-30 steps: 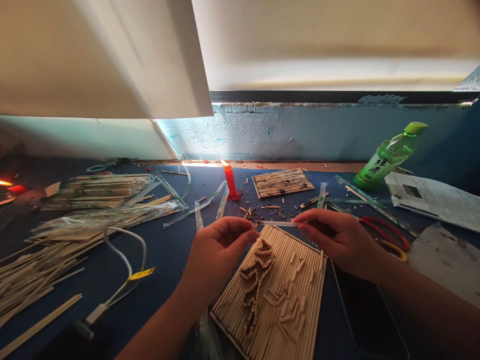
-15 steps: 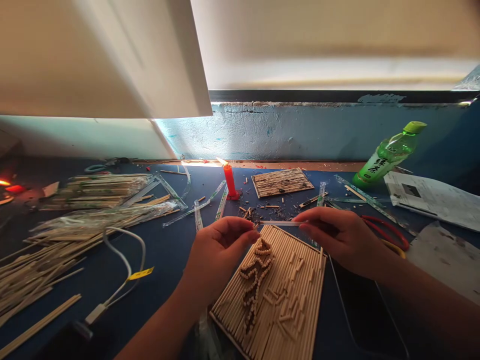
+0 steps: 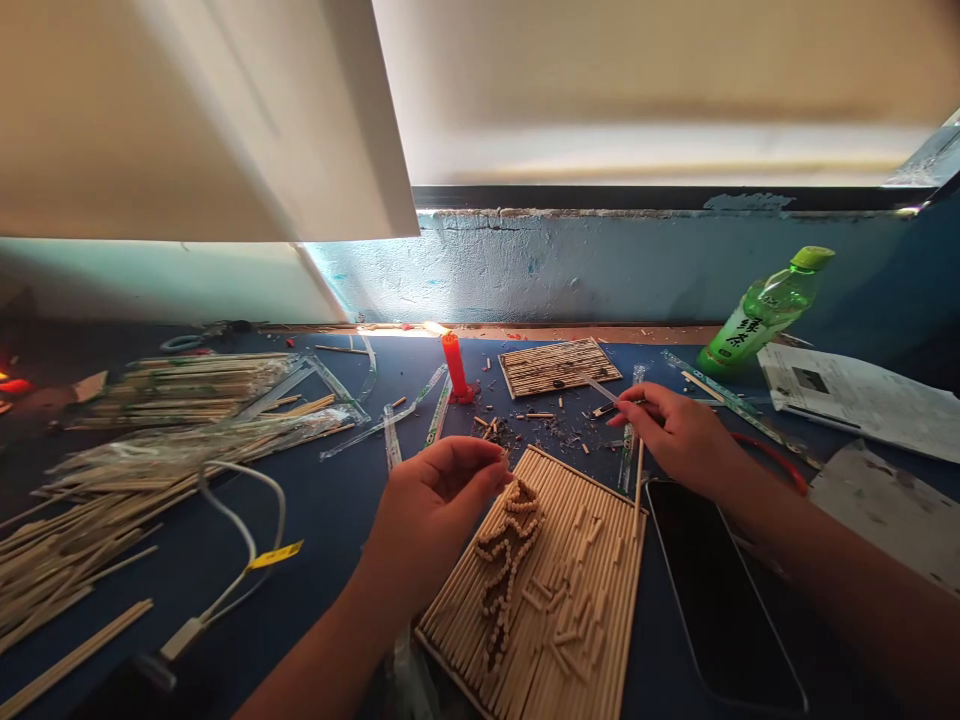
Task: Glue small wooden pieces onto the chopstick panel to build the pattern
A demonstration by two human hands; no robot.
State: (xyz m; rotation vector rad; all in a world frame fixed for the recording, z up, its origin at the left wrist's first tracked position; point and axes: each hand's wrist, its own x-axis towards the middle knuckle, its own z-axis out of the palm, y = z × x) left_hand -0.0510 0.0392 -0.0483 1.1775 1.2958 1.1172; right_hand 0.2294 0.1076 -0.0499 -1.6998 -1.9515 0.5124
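Note:
My left hand (image 3: 442, 510) is pinched at the upper left edge of a panel of wooden sticks (image 3: 592, 520); whatever sits between its fingertips is too small to make out. My right hand (image 3: 675, 435) grips a thin translucent stick (image 3: 600, 389) by one end, its tip pointing up and left towards a smaller stick panel (image 3: 559, 367). On the large panel, small beads of wood form a winding outline (image 3: 508, 570), and several short stick pieces (image 3: 581, 610) lie loose to its right. A red candle (image 3: 454, 368) stands lit behind the panel.
Bundles of long sticks (image 3: 90, 510) and a white cable (image 3: 244, 530) lie at left. A black phone (image 3: 724, 600) is right of the panel. A green bottle (image 3: 761, 315), papers (image 3: 862, 395) and red-handled scissors (image 3: 776, 460) are further right. Debris (image 3: 517, 435) lies near the candle.
My right hand has moved away from my left, to the right and up, carrying the translucent stick. My left hand stays at the panel's edge. More of the phone shows.

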